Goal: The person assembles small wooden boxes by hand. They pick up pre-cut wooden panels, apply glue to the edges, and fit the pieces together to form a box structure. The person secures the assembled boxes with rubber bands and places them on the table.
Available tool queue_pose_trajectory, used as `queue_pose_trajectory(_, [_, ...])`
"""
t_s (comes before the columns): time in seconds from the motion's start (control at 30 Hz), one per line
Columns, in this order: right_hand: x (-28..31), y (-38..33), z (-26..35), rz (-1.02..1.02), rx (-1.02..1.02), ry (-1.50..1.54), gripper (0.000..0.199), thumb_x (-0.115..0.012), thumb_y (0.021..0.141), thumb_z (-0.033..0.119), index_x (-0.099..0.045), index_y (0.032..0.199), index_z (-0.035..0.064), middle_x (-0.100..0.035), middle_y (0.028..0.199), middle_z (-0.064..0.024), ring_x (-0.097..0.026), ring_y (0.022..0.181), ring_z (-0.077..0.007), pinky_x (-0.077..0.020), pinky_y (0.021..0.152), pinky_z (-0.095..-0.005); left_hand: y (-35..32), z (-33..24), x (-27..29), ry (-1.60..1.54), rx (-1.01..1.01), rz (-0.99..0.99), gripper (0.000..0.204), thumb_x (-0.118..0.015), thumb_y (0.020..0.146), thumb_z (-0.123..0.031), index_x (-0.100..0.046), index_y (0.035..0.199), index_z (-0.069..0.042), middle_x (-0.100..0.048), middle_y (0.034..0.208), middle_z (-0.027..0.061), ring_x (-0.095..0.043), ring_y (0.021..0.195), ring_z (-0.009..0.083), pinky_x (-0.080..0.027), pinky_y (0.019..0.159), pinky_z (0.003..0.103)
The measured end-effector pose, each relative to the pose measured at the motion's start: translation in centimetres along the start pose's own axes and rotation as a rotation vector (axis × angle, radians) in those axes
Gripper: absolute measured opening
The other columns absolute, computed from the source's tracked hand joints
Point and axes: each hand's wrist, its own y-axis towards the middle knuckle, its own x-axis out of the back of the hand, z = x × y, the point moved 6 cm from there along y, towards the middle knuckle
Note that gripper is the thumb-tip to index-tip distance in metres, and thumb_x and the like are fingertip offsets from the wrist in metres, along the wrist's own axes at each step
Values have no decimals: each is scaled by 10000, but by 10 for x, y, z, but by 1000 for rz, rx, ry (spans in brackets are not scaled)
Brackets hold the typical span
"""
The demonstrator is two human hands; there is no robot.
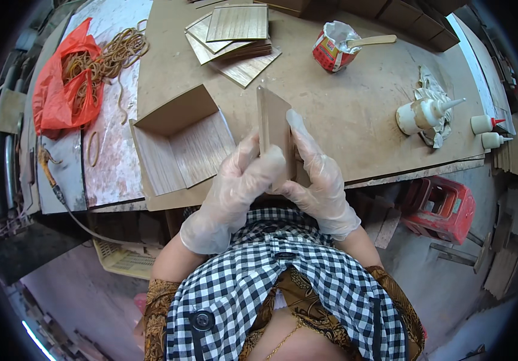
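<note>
Both of my hands wear thin translucent gloves and are raised at the table's near edge. Between them stands a thin brown wooden panel (275, 123), held upright and seen nearly edge-on. My left hand (235, 186) is closed on its left side, with the fingers curled at its lower part. My right hand (319, 177) grips the panel's right side, fingers along the edge and thumb low down. Just left of my hands sits a partly built wooden box (196, 150), with a base and upright sides joined at corners.
Thin wood panels (238, 24) lie stacked beyond the box. A carton of white paste (333, 54) holds a wooden stick. To the right are a glue bottle (415, 117) and a rag (445, 129). A red bag (60, 114) of tan bands lies left; a red stool (451, 210) stands below right.
</note>
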Motion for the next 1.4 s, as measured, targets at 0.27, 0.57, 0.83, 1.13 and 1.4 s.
queue_pose_trajectory(0.27, [-1,-2,4,-9,163,-289,682,-517,958,536,-529,1368,-9,-578,1343,-237,-661,1035,-385,-543,829,-404,-6,7,2,0,47,25,641,-500,1040,-373,-298,1515,6,-446,1446,112,-432,1321,179,-352,1099,328])
queue_pose_trajectory(0.57, [6,-1,5,-45,133,-180,582,-511,981,470,-590,1315,0,-585,1350,-216,-653,1077,-376,-525,868,-412,-15,0,-8,469,-237,95,612,-383,1082,-319,-188,1527,53,-393,1473,135,-400,1323,166,-334,1097,304])
queue_pose_trajectory(0.83, [9,-7,1,-128,99,-60,529,-520,998,420,-617,1267,-25,-593,1336,-225,-626,1174,-369,-507,944,-386,-12,13,-13,422,-207,83,596,-367,1081,-276,-169,1518,77,-379,1470,176,-398,1330,201,-338,1093,314])
queue_pose_trajectory(1.13, [6,-10,-23,-208,-241,317,700,-504,979,548,-569,1301,-70,-583,1358,-197,-599,1205,-274,-490,990,-370,-11,27,-8,468,-307,29,600,-343,1076,-287,-174,1506,96,-379,1480,191,-403,1351,223,-311,1130,335])
queue_pose_trajectory(1.4, [25,-6,-24,-172,-353,272,1282,-785,529,714,-340,1503,10,-452,1472,-211,-511,1304,-320,-449,1047,-398,-5,12,-32,541,-229,132,698,-491,931,-2,-135,1524,93,-389,1444,301,-505,1288,323,-414,1040,341])
